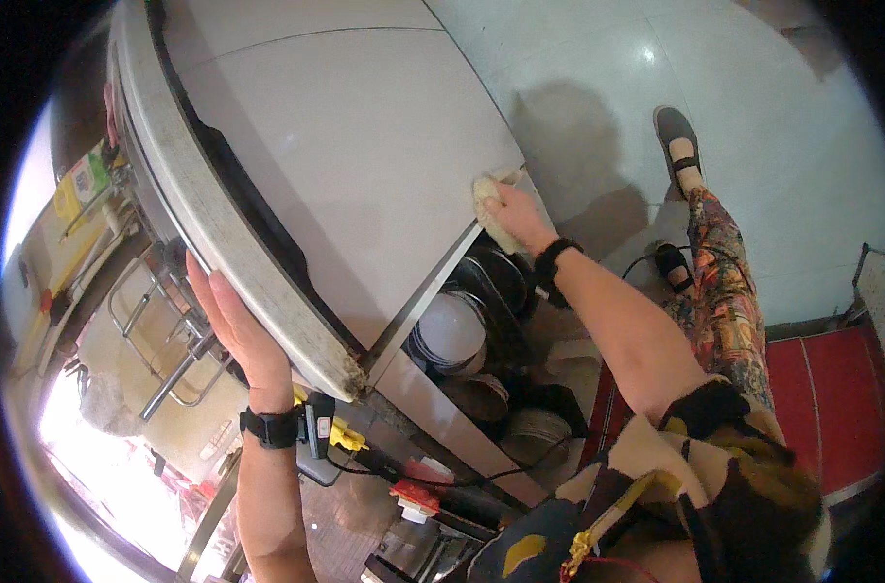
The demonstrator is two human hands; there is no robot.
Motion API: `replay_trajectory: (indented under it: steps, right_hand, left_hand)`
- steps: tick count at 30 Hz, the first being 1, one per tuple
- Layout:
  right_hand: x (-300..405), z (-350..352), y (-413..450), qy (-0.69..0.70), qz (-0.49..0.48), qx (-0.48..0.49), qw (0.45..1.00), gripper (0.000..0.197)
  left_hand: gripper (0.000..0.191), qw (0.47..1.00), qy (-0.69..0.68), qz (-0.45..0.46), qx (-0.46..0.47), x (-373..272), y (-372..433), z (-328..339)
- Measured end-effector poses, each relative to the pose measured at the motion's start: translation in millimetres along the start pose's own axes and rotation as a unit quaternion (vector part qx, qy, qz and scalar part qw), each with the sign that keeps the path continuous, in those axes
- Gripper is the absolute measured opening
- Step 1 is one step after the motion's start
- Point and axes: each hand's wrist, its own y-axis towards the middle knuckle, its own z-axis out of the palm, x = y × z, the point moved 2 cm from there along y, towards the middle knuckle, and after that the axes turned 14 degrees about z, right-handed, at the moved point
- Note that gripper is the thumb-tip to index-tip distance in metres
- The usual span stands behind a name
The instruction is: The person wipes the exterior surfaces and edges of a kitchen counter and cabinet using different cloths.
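Note:
My right hand (pixel 519 215) grips a folded cream cloth (pixel 495 218). It presses the cloth against the lower edge of a pale cabinet panel (pixel 355 167), near a corner. Beside that edge the cabinet stands open, with a stack of white plates or bowls (pixel 451 328) and dark cookware (pixel 493 284) inside. My left hand (pixel 242 331) lies flat along the rim of the worn pale countertop (pixel 231 211), fingers stretched out and nothing held. Both wrists wear black straps, and a small device (pixel 315 426) is fixed at the left one.
A chrome wire rack (pixel 169 335) stands beyond the countertop, left of my left hand. A black cable (pixel 428 481) runs from the left wrist across my front. My shoes (pixel 677 146) rest on pale floor tiles (pixel 581 44). A red surface (pixel 828 401) lies at right.

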Motion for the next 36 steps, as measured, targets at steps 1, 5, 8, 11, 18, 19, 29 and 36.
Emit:
replay_trajectory:
  steps: [1,5,8,11,18,19,29,36]
  right_hand:
    - [-0.7,5.0,-12.7,0.070,-0.011,-0.003,0.997,0.040]
    - [49.5,27.6,-109.6,0.165,-0.195,0.013,0.967,0.046]
    - [77.9,27.7,-186.4,0.114,-0.283,0.024,0.952,0.048]
    - [92.5,36.6,-225.8,0.141,-0.350,0.035,0.925,0.051]
    - [2.9,23.1,-91.9,0.101,-0.090,-0.078,0.988,0.041]
    - [1.2,27.0,-90.5,0.111,-0.098,-0.063,0.987,0.041]
    - [90.8,34.5,-225.4,0.061,-0.237,0.045,0.969,0.049]
    - [44.5,21.0,-138.7,0.042,-0.185,-0.064,0.980,0.037]
  left_hand:
    - [0.059,1.000,0.006,0.000,0.004,1.9,-1.7,-0.6]
    - [0.060,1.000,0.014,0.002,0.015,5.2,-1.9,-15.5]
    - [0.061,1.000,-0.011,-0.019,-0.003,7.1,-5.7,-5.2]
    - [0.062,1.000,-0.012,-0.020,0.003,8.7,-3.6,-7.1]
    - [0.063,1.000,-0.020,-0.015,0.000,-0.5,-1.2,-2.8]
    - [0.063,1.000,-0.028,-0.007,0.009,0.9,0.5,-3.0]
    - [0.063,1.000,-0.007,-0.005,-0.010,17.1,-4.8,-9.7]
    - [0.065,1.000,-0.014,0.005,-0.008,0.8,2.8,1.3]
